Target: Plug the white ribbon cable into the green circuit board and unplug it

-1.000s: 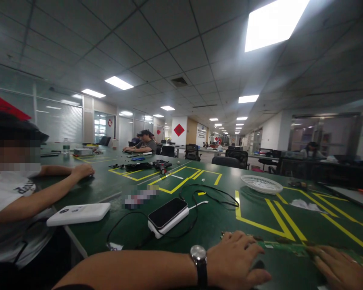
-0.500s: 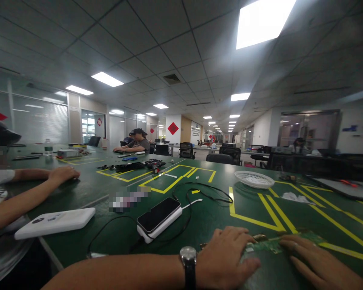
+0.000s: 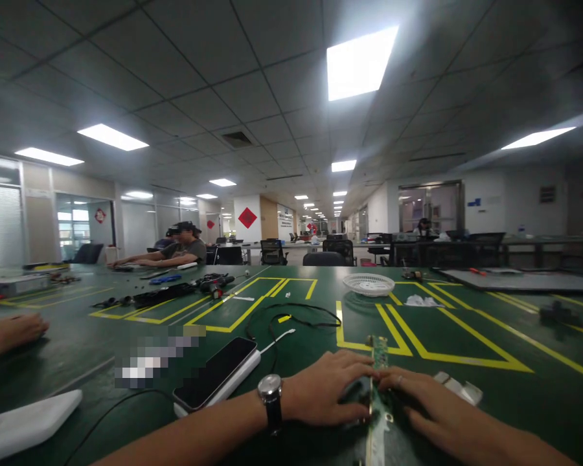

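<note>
A long narrow green circuit board lies on the green table, running away from me between my hands. My left hand, with a wristwatch, rests flat beside the board's left edge, fingers stretched out and touching it. My right hand lies flat on the board's right side, fingers extended. A small white part sits just right of my right hand.
A dark phone on a white power bank with black cables lies to the left. A white device and another person's hand are at far left. A white basket stands farther back. Other people sit at distant tables.
My view swung right. The circuit board has turned from lying crosswise to pointing away from me, and both my hands have come together on either side of it.
</note>
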Demonstrator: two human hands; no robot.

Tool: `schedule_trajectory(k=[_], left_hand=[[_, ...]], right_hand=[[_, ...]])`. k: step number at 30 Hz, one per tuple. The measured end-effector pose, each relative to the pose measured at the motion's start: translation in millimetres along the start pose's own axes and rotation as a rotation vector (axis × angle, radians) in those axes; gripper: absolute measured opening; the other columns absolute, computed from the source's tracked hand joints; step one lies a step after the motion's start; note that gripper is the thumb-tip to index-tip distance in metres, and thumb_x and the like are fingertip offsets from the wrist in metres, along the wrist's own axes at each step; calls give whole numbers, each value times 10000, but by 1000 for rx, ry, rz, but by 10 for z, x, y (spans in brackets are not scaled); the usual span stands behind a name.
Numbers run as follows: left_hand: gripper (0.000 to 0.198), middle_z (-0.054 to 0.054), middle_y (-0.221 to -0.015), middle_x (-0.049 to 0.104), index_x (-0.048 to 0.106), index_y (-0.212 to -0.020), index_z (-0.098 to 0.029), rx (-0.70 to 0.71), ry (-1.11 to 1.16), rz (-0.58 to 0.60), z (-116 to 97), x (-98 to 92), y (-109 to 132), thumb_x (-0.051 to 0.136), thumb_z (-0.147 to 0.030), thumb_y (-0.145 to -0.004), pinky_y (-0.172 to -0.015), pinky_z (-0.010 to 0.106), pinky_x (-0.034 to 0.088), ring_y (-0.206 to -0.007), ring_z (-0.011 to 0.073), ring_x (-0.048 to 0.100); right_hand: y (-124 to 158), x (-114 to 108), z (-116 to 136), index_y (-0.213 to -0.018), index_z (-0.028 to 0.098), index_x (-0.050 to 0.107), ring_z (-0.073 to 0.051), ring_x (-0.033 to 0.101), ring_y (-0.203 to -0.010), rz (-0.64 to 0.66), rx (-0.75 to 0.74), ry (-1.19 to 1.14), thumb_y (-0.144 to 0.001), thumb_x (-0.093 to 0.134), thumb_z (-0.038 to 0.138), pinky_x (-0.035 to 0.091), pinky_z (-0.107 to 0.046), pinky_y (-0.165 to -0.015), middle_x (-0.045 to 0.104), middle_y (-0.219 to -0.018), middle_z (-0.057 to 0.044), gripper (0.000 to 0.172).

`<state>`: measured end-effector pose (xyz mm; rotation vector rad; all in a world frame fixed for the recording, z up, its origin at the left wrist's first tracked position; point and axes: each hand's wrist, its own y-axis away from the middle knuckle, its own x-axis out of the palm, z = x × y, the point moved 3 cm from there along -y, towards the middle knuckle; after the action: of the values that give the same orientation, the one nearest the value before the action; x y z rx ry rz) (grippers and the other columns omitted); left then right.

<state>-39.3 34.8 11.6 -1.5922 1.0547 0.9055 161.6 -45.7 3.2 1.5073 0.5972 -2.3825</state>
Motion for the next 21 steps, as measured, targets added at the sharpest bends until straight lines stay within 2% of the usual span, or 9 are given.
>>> schedule_trajectory(k=[3, 5, 8, 10, 12, 16, 18, 21], left_hand=[[685, 106, -1488, 427, 344, -1469, -225, -42, 52, 18, -4, 94, 29, 637, -463, -898, -1116, 422, 345, -1349, 277, 421], [655, 109, -1450, 468, 345, -1470, -209, -93, 74, 24, -24, 117, 56, 603, -453, -921, -1106, 404, 362, -1300, 260, 472], [585, 102, -1472, 438, 406, -1435, -207, -127, 53, -14, -37, 108, 81, 581, -459, -936, -1145, 415, 318, -1354, 258, 404], [550, 99, -1501, 400, 457, -1396, -210, -142, 23, -20, -34, 102, 86, 579, -482, -933, -1164, 440, 286, -1397, 272, 341], [530, 100, -1499, 405, 483, -1374, -209, -165, 6, 3, -31, 107, 86, 562, -502, -939, -1153, 450, 304, -1393, 278, 349], [507, 96, -1468, 449, 507, -1355, -209, -185, -15, 31, -35, 116, 79, 537, -514, -951, -1125, 437, 345, -1356, 272, 402], [508, 96, -1465, 452, 510, -1354, -208, -182, -21, 24, -35, 114, 76, 538, -514, -950, -1128, 438, 341, -1357, 273, 400], [502, 98, -1460, 457, 509, -1356, -207, -183, -19, 13, -24, 112, 79, 529, -509, -955, -1125, 443, 343, -1354, 273, 404]], right_hand=[[-12, -20, 191, -1218, 245, 632, -220, 539, -1231, 24, -58, 4, -890, 447, 182, 399, -403, -1090, 606, -1323, -58, 382], [4, -120, 160, -1178, 230, 651, -231, 549, -1203, -54, -18, 85, -906, 441, 204, 404, -409, -1074, 621, -1280, -75, 344], [96, -301, -112, -1115, 172, 676, -290, 592, -1072, -177, 204, 327, -885, 510, 304, 453, -465, -973, 649, -1148, -132, 313], [188, -356, -320, -1092, 135, 689, -325, 602, -1007, -186, 360, 463, -863, 551, 388, 473, -487, -906, 646, -1080, -164, 368], [249, -336, -447, -1050, 127, 705, -321, 613, -949, -159, 420, 516, -880, 525, 425, 486, -469, -853, 640, -1019, -169, 388], [223, -237, -436, -1008, 152, 715, -273, 624, -891, -101, 365, 467, -921, 447, 316, 498, -407, -794, 636, -974, -144, 326], [199, -250, -390, -1073, 161, 706, -265, 628, -925, -91, 334, 391, -908, 469, 293, 502, -396, -822, 649, -1012, -134, 317], [250, -341, -418, -1211, 169, 658, -272, 624, -1019, -122, 318, 266, -875, 548, 375, 502, -401, -900, 661, -1119, -127, 409]])
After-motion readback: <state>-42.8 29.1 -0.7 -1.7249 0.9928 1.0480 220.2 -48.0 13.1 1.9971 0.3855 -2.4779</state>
